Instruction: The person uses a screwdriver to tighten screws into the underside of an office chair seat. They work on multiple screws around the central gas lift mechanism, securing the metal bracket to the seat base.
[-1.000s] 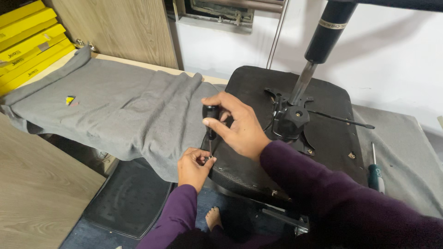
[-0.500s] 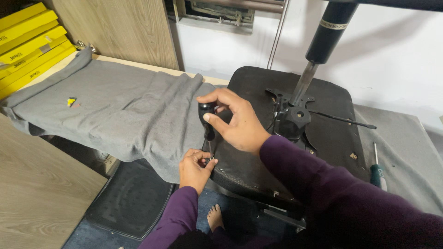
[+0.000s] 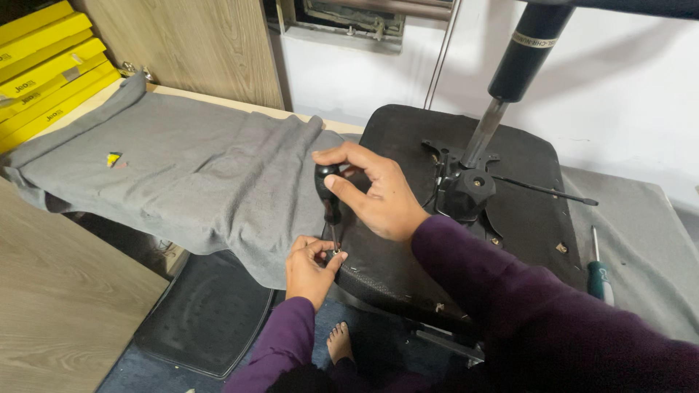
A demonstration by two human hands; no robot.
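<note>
At your far left you have a stack of long, flat yellow cardboard boxes [image 3: 45, 69] with small dark labels, lying just beside the grey cloth [image 3: 182, 160], and a white label band [image 3: 526, 39] rings the black cylinder [image 3: 528, 51].

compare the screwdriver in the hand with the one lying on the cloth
The black-handled screwdriver stands upright, gripped by the right hand, tip steadied by the left hand at the chair seat edge. The green-handled screwdriver lies flat and untouched on the grey cloth. Both have slim metal shafts.
</note>
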